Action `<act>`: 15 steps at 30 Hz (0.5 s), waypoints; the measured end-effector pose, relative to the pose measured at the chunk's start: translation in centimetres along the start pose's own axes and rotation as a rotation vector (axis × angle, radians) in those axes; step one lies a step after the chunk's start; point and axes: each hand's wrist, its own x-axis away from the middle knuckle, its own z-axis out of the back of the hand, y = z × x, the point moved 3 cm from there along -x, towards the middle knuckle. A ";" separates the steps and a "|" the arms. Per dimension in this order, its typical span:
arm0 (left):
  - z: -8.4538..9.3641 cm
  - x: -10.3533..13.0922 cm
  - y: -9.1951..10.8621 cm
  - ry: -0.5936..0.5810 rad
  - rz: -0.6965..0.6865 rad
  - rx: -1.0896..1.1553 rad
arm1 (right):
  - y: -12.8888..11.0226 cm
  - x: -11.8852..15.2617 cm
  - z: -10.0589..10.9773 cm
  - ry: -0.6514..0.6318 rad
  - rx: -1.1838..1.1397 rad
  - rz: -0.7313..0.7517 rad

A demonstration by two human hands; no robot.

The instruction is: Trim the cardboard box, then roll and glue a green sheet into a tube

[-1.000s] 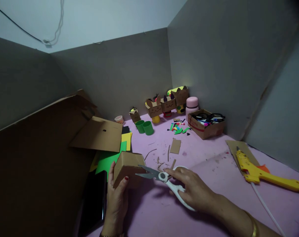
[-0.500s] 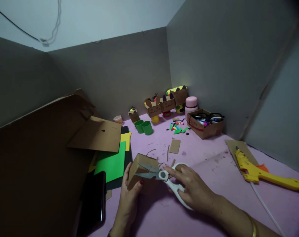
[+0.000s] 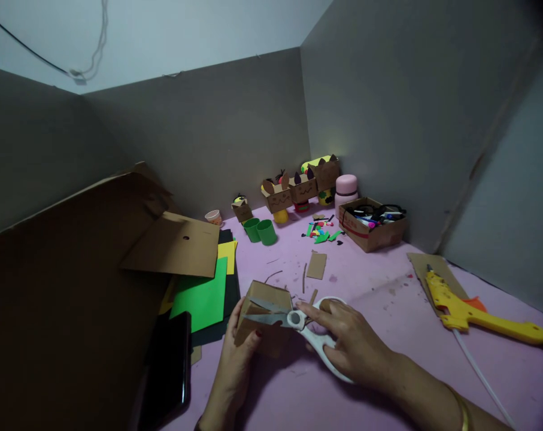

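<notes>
A small brown cardboard box (image 3: 271,292) is gripped by my left hand (image 3: 236,353), thumb on the near side and fingers around its left side. My right hand (image 3: 349,338) is closed around the white handles of a pair of scissors (image 3: 297,319). Their metal blades are parted and point left, lying across the box's near side. Whether a blade is cutting into the cardboard, I cannot tell. Thin cardboard strips lie just beyond the box, and a small cardboard rectangle (image 3: 316,266) rests farther back on the pink table.
A yellow glue gun (image 3: 473,311) lies on cardboard at right. Behind stand a pen box (image 3: 372,233), a pink bottle (image 3: 346,188), green cups (image 3: 266,232) and cardboard animal figures (image 3: 303,190). Left are green paper (image 3: 202,299), a black phone (image 3: 167,368) and a large cardboard box (image 3: 73,287).
The cardboard box has turned slightly in my left hand, showing more of its near side. The scissors stay nearly in place with their blades still parted.
</notes>
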 end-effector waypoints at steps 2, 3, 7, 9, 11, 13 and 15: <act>-0.1 0.1 0.3 0.031 -0.005 0.027 | 0.0 -0.1 0.2 -0.011 -0.008 -0.009; -0.2 0.1 0.4 0.050 -0.004 0.046 | -0.1 -0.1 0.3 -0.016 -0.017 -0.010; -0.3 0.2 0.5 0.062 0.003 0.087 | -0.1 -0.1 0.4 -0.033 -0.028 0.014; -0.3 0.1 0.4 0.042 0.010 0.091 | 0.0 -0.1 0.4 -0.033 -0.001 0.037; -0.2 0.0 0.2 0.034 0.012 0.098 | 0.1 -0.1 0.4 -0.029 0.030 0.056; -0.1 0.0 0.1 0.036 0.018 0.104 | 0.2 -0.1 0.4 -0.013 0.058 0.071; -0.1 0.0 0.0 0.038 0.029 0.105 | 0.2 -0.1 0.4 0.001 0.072 0.085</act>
